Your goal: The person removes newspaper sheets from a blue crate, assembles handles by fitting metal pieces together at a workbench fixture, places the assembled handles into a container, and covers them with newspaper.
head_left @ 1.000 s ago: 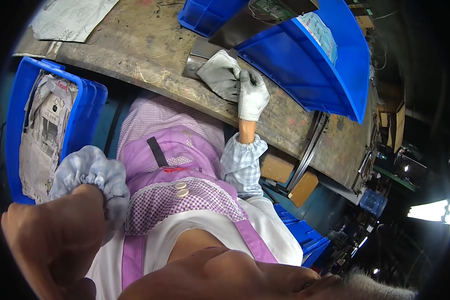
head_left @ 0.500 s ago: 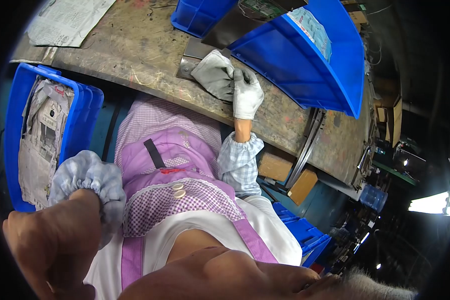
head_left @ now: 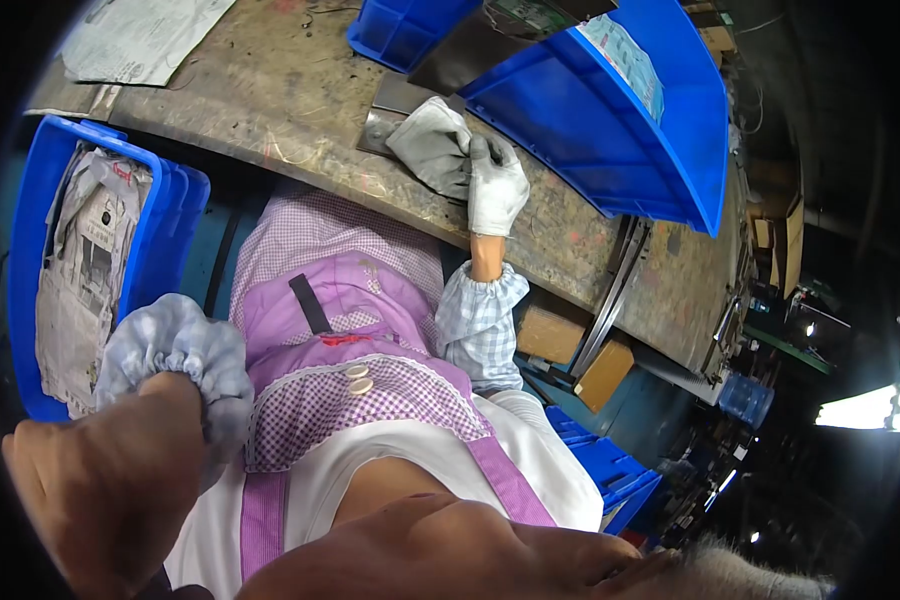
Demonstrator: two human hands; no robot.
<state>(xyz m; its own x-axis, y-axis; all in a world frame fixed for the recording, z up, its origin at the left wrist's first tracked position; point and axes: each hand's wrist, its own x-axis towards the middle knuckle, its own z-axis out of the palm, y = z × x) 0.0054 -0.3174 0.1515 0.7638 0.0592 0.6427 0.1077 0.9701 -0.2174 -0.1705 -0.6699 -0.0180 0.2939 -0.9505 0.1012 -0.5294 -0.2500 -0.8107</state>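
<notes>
While the gloved right hand (head_left: 498, 188) rested over the near part of the bench (head_left: 270, 100), its grip was drawn together in a pinch, thumb and fingers apparently closed on the edge of a grey-white cloth (head_left: 433, 148), perhaps a loose glove. I judged the step in hand to be a one-handed hold, with no second hand on the piece. The cloth lay on the left side of the grip, touching the fingers, its far left portion overlapping a flat metal plate (head_left: 376, 130) on the bench. Beyond and to the right stood a blue bin (head_left: 570, 120), near the hand. The left hand (head_left: 100, 470), bare, was raised at the lower left, well apart from the cloth; its fingertips were hidden, so I could not tell whether it held anything. Lifting the cloth, I thought, would call for a firm pinch and a path clear of the bin.
</notes>
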